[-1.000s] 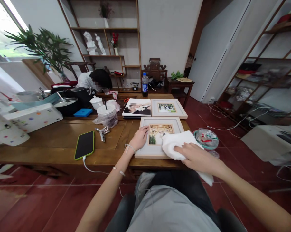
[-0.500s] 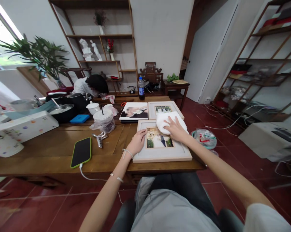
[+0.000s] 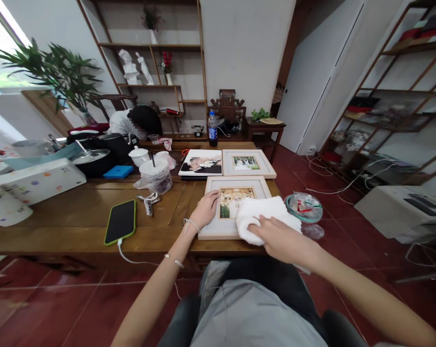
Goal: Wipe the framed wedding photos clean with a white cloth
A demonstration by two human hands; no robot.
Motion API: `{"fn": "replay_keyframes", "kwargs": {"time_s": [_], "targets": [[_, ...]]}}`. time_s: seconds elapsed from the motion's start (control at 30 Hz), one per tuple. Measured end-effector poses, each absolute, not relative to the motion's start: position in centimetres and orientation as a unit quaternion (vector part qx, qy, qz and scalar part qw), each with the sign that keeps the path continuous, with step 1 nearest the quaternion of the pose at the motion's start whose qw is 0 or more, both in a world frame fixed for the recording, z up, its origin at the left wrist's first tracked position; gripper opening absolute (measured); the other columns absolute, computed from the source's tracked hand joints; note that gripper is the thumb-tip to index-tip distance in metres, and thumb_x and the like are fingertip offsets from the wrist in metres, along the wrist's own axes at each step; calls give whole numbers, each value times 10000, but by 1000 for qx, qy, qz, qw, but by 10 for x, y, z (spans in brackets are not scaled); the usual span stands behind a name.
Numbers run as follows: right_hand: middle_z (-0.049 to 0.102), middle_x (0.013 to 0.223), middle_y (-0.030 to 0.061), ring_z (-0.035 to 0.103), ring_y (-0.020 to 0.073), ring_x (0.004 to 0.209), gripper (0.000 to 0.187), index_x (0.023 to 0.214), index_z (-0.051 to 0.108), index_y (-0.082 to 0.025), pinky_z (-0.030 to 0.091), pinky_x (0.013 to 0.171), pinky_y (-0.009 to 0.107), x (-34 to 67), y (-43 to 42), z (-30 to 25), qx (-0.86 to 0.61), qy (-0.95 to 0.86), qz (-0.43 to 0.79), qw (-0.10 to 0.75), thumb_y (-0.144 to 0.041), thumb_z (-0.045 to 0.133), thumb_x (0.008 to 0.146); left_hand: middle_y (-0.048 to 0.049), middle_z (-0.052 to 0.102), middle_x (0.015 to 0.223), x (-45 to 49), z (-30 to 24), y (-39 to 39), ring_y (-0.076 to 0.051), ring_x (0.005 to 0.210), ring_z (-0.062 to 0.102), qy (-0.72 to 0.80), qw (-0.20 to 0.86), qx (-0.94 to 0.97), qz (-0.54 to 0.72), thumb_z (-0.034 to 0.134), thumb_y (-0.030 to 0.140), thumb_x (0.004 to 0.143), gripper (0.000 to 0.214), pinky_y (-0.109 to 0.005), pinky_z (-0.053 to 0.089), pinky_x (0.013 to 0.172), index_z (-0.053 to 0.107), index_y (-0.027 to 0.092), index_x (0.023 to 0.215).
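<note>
Picture frame [image 3: 227, 207], pale wood with a light mat around a photograph, lay flat near the front edge of the brown wooden table [image 3: 156, 236], straight ahead of me. My right hand [image 3: 285, 238] had its fingers curled into a bunched white towel [image 3: 266, 214], gripping it against the frame's lower right part; the cloth hung over the near right corner and hid some of the photograph. My left hand [image 3: 205, 208] rested on the left border, fingers laid over it and not clenched, apparently steadying it.

Progress, by my judgement: wiping was under way, not finished. Left side of the mat, the top border and the photograph's left part were uncovered; whether these had been wiped, I could not tell, since no smear or damp showed at that size. Ground beneath the cloth was hidden too. Lifting the towel clear of the frame was not yet done.

Behind, just beyond the far border: a second framed photograph [image 3: 268, 168] on the right, and beside it a photo-covered album [image 3: 202, 163], perhaps a stack. Neither hand nor cloth was on them; no sign whether they had been cleaned or were due.

Also noted, well to my left: a green-cased phone [image 3: 121, 222] on a white cable, and a lidded cup [image 3: 156, 176] in a plastic bag.
</note>
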State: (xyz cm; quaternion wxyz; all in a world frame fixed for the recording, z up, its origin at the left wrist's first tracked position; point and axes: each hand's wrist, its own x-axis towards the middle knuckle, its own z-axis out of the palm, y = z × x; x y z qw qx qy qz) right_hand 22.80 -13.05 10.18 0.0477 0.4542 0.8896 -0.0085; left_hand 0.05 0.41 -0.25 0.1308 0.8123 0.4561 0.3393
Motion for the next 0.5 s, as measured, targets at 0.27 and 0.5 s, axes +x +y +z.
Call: {"fn": "replay_keyframes", "kwargs": {"time_s": [0.27, 0.5], "targets": [[411, 1424, 173, 330, 338, 1335, 540, 1198, 568, -169, 271, 1051, 549, 194, -112, 76, 369, 929, -17, -16, -16, 454, 693, -113, 558, 1296, 0, 0, 2, -212, 1219, 508, 452, 132, 817, 332, 403, 126, 876, 354, -407, 394, 1059, 605, 155, 1166], [411, 1413, 206, 319, 396, 1326, 472, 1199, 571, -148, 265, 1023, 625, 173, -114, 75, 392, 920, -11, -12, -67, 460, 747, -131, 547, 1307, -2, 2, 3, -225, 1206, 517, 453, 136, 823, 314, 395, 110, 877, 347, -400, 412, 1044, 616, 129, 1144]]}}
